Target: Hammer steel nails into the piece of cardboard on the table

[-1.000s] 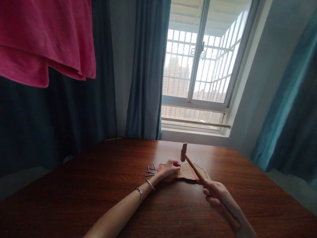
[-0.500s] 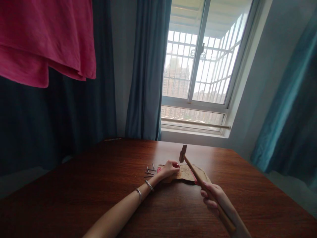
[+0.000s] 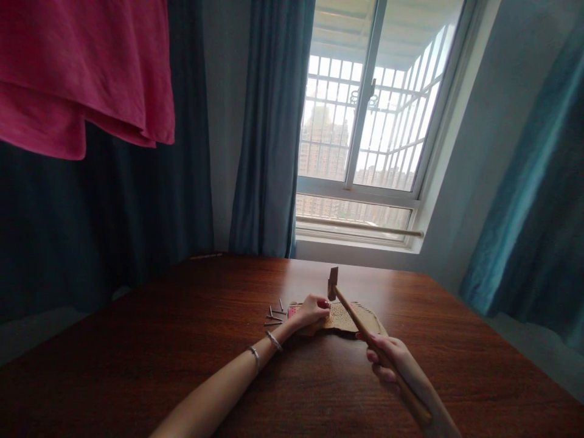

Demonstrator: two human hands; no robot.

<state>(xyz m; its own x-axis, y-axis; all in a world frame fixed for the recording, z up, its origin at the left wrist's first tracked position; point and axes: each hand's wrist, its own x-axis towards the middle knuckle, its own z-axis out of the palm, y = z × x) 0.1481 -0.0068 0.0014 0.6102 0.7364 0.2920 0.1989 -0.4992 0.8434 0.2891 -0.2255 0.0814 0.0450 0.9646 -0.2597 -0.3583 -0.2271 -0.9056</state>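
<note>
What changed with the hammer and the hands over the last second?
The hammer, gripped in the right hand, tipped slightly left and down, bringing its head closer to the left hand. The right hand slid a little left with it. Nothing was picked up or let go. The left hand stayed on the perforated board, and the loose nails lie as before.

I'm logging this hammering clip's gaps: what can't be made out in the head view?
Head view, left hand: whether it pinches a nail; its fingers hide that.
Head view, loose nails: too small to count.
Head view, perforated board: left edge under that hand, and the hammer handle crosses it.
Head view, right hand: forearm cut by the bottom edge.
</note>
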